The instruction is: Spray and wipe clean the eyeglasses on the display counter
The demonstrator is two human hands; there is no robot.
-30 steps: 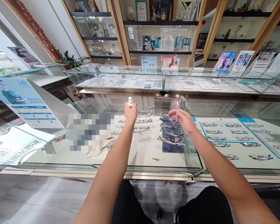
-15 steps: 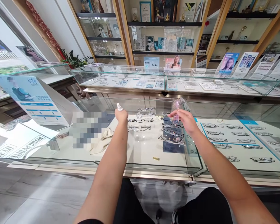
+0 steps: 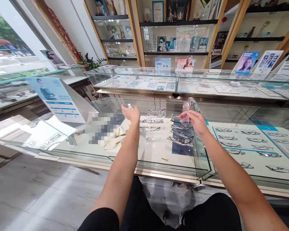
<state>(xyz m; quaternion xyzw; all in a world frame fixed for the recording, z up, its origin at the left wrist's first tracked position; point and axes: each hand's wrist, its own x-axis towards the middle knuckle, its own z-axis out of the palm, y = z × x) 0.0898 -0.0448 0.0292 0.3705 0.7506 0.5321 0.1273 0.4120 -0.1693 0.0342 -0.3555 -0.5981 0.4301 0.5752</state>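
In my right hand (image 3: 197, 122) is a pair of thin-rimmed eyeglasses (image 3: 186, 105), pinched between thumb and fingers and held upright on end, one lens above the other. My left hand (image 3: 132, 113) is over the glass display case, its fingers apart and slightly blurred. The white top of a small spray bottle (image 3: 129, 106) shows just beyond that hand, its body hidden. A crumpled cream cloth (image 3: 115, 138) lies below and left of my left hand. Between my hands are several eyeglasses (image 3: 151, 121), with a stack of others (image 3: 181, 133) on a dark blue strip.
A blue-and-white folded sign (image 3: 55, 99) stands on the case at left. A small gold-coloured piece (image 3: 165, 159) lies near the front. More eyeglasses (image 3: 251, 139) fill the right section. Glass panes (image 3: 202, 150) edge the case; another counter (image 3: 137, 93) runs behind.
The view has swung slightly left. My left hand has loosened from its closed grip on the spray bottle, fingers now apart. My right hand still holds the eyeglasses in much the same pose.
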